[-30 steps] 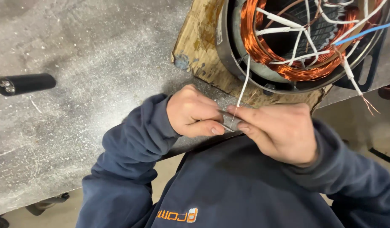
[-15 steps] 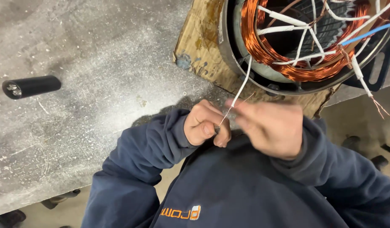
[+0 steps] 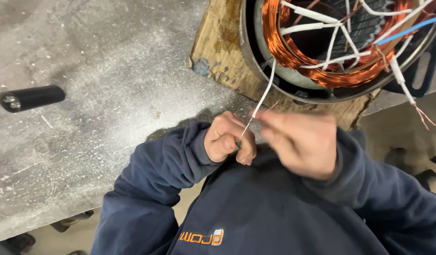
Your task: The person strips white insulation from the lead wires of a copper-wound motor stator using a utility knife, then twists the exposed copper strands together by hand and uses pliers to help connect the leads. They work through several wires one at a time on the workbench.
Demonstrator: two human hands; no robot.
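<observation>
The left hand (image 3: 227, 140) is pinching, fingers together, the bare copper end of a thin white-sleeved lead wire (image 3: 265, 92) running down from the round stator with orange copper windings (image 3: 317, 71). The blurred right hand (image 3: 300, 141) is closing its fingers on the same end at the sleeve's tip. Stripping or twisting seems in hand; next calls for a steady pull. The grey dusty tabletop (image 3: 100, 61) is ending just by the wrists; open room lies leftward toward the black cylindrical handle (image 3: 31, 97).

Black cylinder (image 3: 31, 97) on dusty grey bench (image 3: 109, 56); wooden block (image 3: 218, 52) under stator; blue wire (image 3: 407, 29).
</observation>
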